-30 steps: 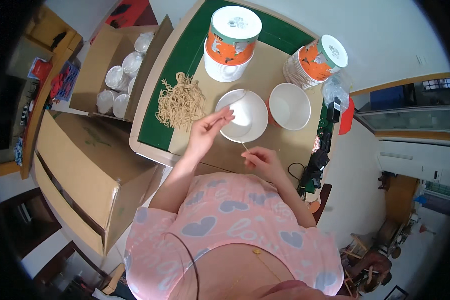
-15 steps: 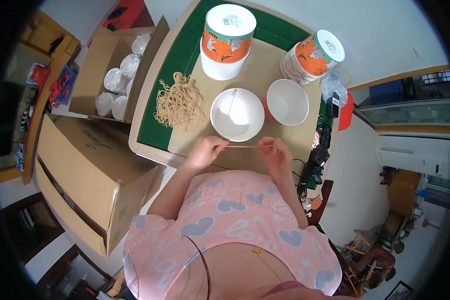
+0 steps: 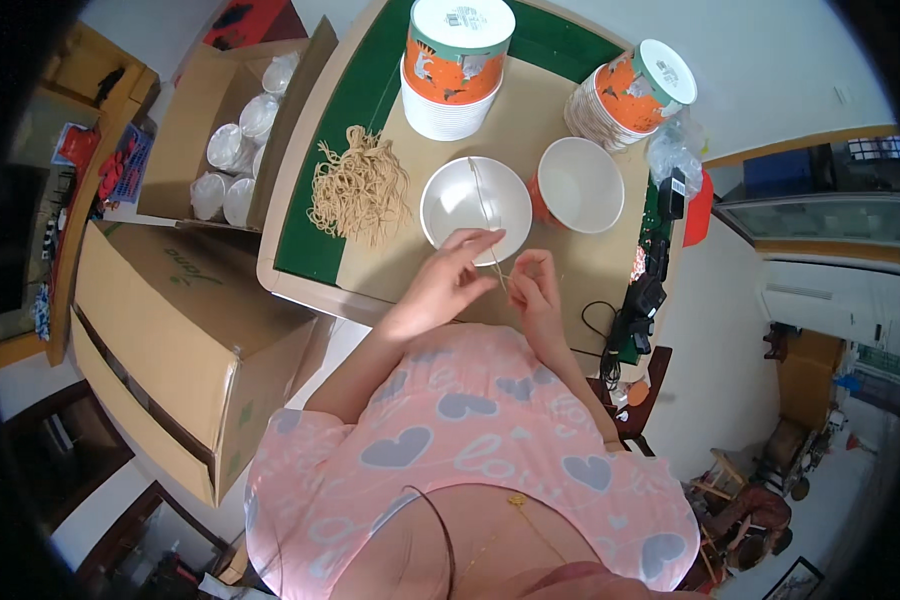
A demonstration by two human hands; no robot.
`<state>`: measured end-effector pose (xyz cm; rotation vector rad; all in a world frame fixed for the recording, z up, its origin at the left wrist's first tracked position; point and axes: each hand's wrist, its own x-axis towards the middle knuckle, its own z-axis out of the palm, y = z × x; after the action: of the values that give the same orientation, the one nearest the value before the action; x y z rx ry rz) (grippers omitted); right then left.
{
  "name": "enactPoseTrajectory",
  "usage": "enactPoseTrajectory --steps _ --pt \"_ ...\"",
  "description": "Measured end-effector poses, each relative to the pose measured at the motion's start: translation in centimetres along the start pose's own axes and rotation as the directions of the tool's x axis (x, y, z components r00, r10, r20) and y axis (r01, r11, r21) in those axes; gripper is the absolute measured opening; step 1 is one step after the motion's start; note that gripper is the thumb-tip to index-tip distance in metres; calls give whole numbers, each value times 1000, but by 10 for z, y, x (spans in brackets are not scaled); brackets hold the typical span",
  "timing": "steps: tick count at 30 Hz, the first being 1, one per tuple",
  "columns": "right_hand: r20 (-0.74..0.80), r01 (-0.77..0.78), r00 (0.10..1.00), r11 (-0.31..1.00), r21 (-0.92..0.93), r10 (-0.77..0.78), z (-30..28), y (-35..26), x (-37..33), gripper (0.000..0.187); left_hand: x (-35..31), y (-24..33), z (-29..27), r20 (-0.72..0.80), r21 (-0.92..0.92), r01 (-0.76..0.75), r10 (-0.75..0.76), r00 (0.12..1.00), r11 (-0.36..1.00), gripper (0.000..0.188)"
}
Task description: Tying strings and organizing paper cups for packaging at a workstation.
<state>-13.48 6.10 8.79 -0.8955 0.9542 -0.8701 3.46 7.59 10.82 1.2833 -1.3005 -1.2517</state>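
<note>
A thin beige string (image 3: 483, 196) runs from the far rim of a white paper bucket (image 3: 452, 200), across its mouth, down to my hands. My left hand (image 3: 445, 285) is at the near rim, the string at its bent index and middle fingertips and the thumb held lower, apart from them. In my right hand (image 3: 537, 295), the thumb and fingers pinch the string, which crosses in a small loop between the two hands. A heap of cut beige strings (image 3: 360, 188) lies to the left of the bucket.
Another bucket (image 3: 580, 185) stands right of the first. Behind are two stacks of orange-printed buckets (image 3: 454, 75) (image 3: 630, 98). Black power adapters and cables (image 3: 642, 300) line the table's right edge. Open cardboard boxes (image 3: 160, 310) stand left, one holding wrapped white cups (image 3: 258, 118).
My hands have come closer together and shifted right. The string, stretched straight between them before, now crosses in a loop. My left thumb and index finger have parted.
</note>
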Motion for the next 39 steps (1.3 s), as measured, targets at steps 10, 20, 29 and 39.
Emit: enactPoseTrajectory --steps 10,20,29,39 --pt "44 71 997 844 -532 -57 -10 16 -14 8 -8 -24 -9 120 204 71 -97 988 976 8" --pt "288 -136 942 980 -143 172 8 -11 -33 6 30 -60 -4 85 664 -274 294 952 696 17" --pt "-2 -87 996 996 -11 87 4 12 19 2 74 -64 1 -119 -130 38 -54 991 991 17" --pt "-261 131 956 991 -25 -133 -17 25 60 6 62 -54 4 40 87 46 -49 998 995 23"
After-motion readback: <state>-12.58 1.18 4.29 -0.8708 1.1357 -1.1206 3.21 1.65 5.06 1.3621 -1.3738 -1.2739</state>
